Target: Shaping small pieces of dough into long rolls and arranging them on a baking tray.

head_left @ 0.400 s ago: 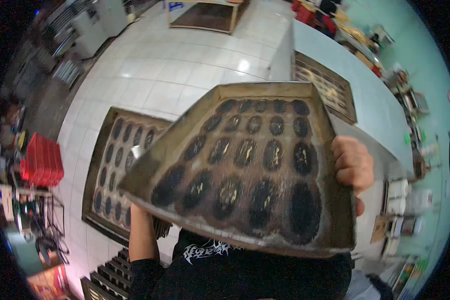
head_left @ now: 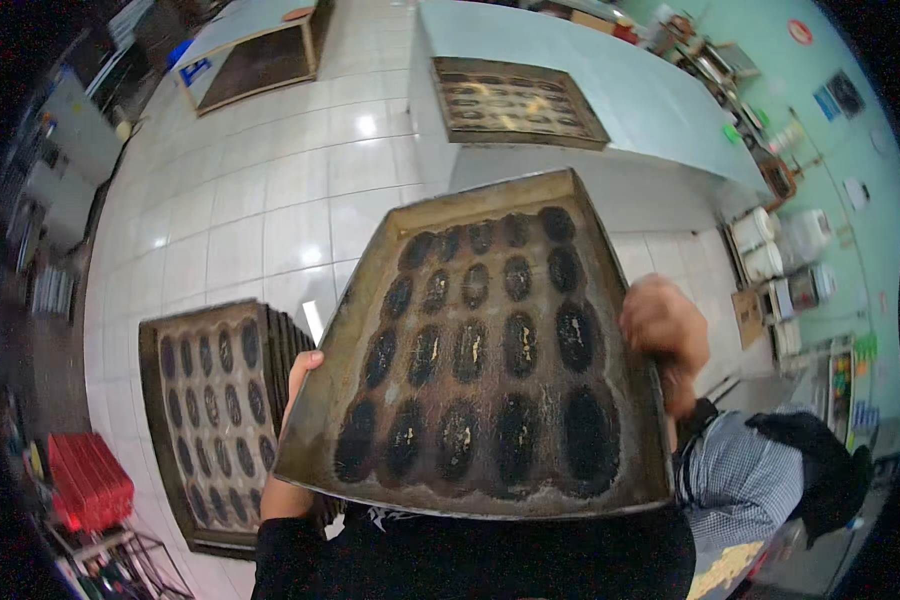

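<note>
A worn metal baking tray (head_left: 315,430) with rows of dark oval marks and pale crumbs is held up before my body, its inside facing me. My left hand (head_left: 306,370) grips its left wall, the thumb over the rim and the other fingers hidden behind. At the right wall my right hand (head_left: 667,335) is closed around the edge, slightly blurred. To the left of the held tray stands a stack of similar trays (head_left: 200,320), the top one showing the same oval marks.
On a pale table (head_left: 650,110) ahead lies another baking tray (head_left: 525,138) with yellowish patches. A person in a checkered shirt (head_left: 745,470) is close on my right. Red crates (head_left: 90,480) stand at lower left. White containers (head_left: 760,245) sit by the right wall.
My view has swung right, so the table and tray stack appear further left. The held tray has come round more upright and level. Both hands remain on it. The person has come into view.
</note>
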Demonstrator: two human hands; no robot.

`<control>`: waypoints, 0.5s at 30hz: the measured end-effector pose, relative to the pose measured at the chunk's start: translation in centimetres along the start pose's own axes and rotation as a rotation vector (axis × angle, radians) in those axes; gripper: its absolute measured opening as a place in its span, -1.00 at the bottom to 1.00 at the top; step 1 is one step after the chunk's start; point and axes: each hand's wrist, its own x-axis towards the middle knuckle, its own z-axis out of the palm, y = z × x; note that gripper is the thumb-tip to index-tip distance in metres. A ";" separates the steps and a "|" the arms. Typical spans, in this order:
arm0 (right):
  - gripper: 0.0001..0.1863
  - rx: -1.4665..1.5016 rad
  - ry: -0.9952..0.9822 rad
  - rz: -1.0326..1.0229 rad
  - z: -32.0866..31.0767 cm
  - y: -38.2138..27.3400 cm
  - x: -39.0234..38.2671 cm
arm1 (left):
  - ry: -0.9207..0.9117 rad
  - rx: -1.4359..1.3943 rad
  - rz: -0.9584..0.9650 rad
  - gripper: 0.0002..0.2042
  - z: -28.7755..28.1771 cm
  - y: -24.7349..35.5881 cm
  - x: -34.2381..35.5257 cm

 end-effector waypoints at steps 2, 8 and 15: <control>-0.39 -0.189 0.220 0.217 -1.7 1.1 -2.7 | 0.015 0.094 -0.019 -0.50 -1.8 -1.5 0.6; -0.25 0.506 0.757 0.917 -9.1 9.6 -15.8 | 0.237 0.528 0.198 -0.42 -2.4 -2.5 12.3; -0.10 0.846 1.266 1.434 -13.4 15.3 -25.2 | 0.302 0.641 0.511 -0.20 13.7 -6.1 22.3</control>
